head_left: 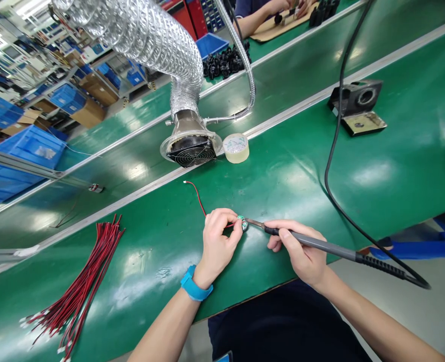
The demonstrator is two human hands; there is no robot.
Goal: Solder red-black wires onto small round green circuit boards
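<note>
My left hand pinches a red wire near a small round green circuit board, whose lower part is dark. The red wire runs out beyond the fingers and ends in a white connector on the mat. My right hand grips a grey soldering iron like a pen. Its metal tip meets the board's edge or lies just over it; the exact contact is too small to tell. Between thumb and forefinger, part of the wire is hidden.
A bundle of red and black wires lies at left. Ahead hang a fume extractor and its foil duct; a tape roll stands beside it. At right are a soldering iron stand and a black cable. A co-worker's arm shows across the bench.
</note>
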